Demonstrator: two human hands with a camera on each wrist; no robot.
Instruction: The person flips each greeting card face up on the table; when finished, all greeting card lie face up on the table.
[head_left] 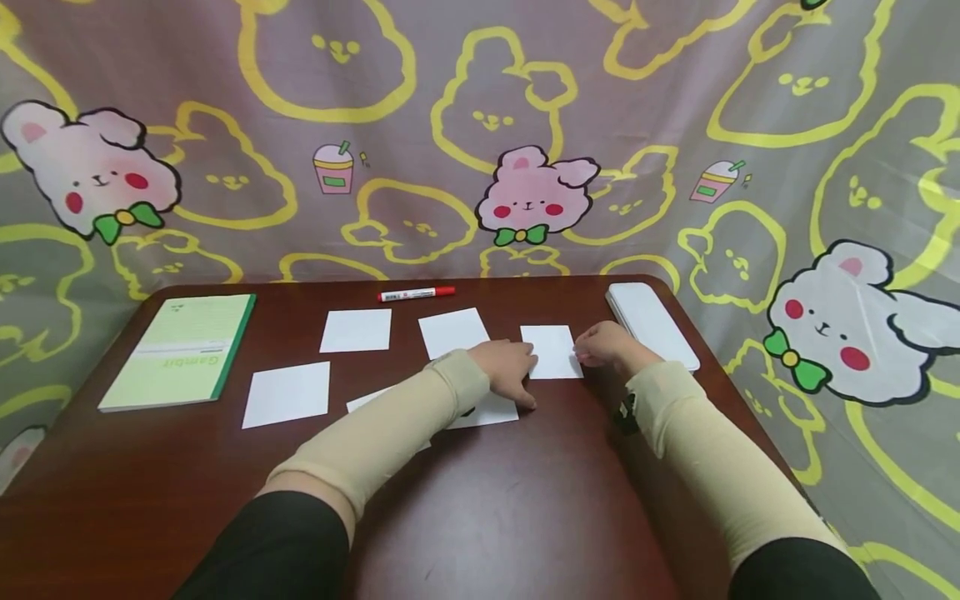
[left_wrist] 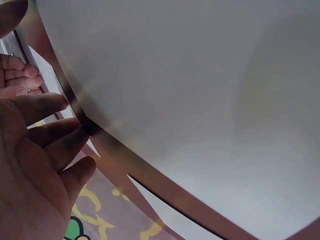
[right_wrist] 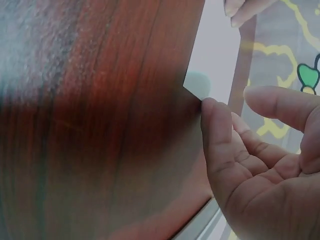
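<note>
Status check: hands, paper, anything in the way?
Left hand and right hand both touching the paper square, flat on table. More squares close by.

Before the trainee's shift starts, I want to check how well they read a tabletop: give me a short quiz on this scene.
1. True or false: the red marker lies at the far edge of the table, beyond the white cards.
2. Which card do both hands meet at? A) the card next to the green notebook B) the white card on the right C) the card nearest the marker
3. Fill in: the white stack lies on the person's ____ side.

Key: 1 true. 2 B: the left hand is at its left edge, the right hand at its right edge. 3 right.
</note>
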